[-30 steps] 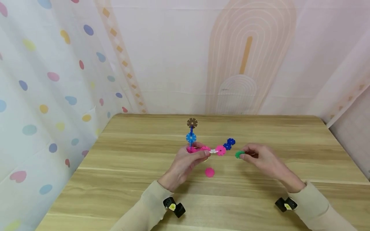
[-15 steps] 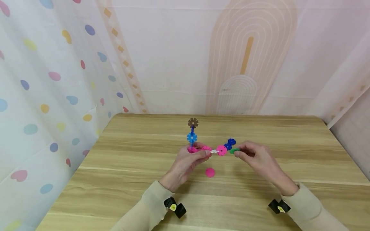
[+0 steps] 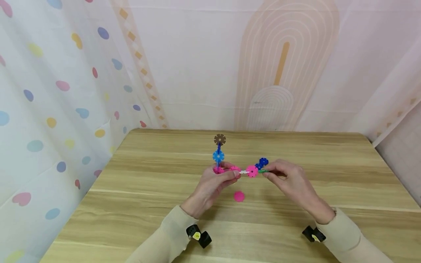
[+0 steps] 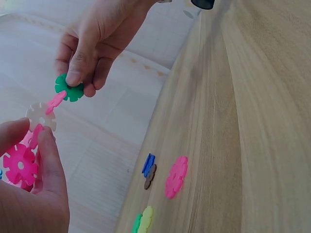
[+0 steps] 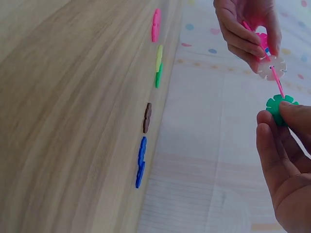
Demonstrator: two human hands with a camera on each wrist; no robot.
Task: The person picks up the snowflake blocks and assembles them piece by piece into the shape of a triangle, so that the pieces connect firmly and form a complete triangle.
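Nearest the person, two beige sleeves reach forward over the wooden tabletop, each wrist carrying a small black camera.

Just short of the left hand's fingertips, on its right side, a loose pink disc lies flat on the tabletop.

The left hand is clenched around a chain of snowflake discs, pinching a pink disc of it between thumb and fingers and holding the whole thing clear of the tabletop. From that grip the chain runs toward the right hand: a white disc comes next, then a pink disc seen edge-on from the wrist views.

The right hand pinches a green disc between thumb and forefinger, its other fingers curled in beneath. The green disc touches the outer end of the chain, at the rim of the edge-on pink disc, so it sits just beyond the right hand's fingertips and between the two hands.

Just past the right hand's fingertips two dark blue discs belong to the same chain.

Beyond the left hand's knuckles a stem of the chain rises upright: a light blue disc, and above it a brown disc at the top.

Farther off, behind the tabletop's far edge, hangs a pale curtain with coloured dots to the left of the left hand, and a backdrop with an arch pattern ahead of both hands.
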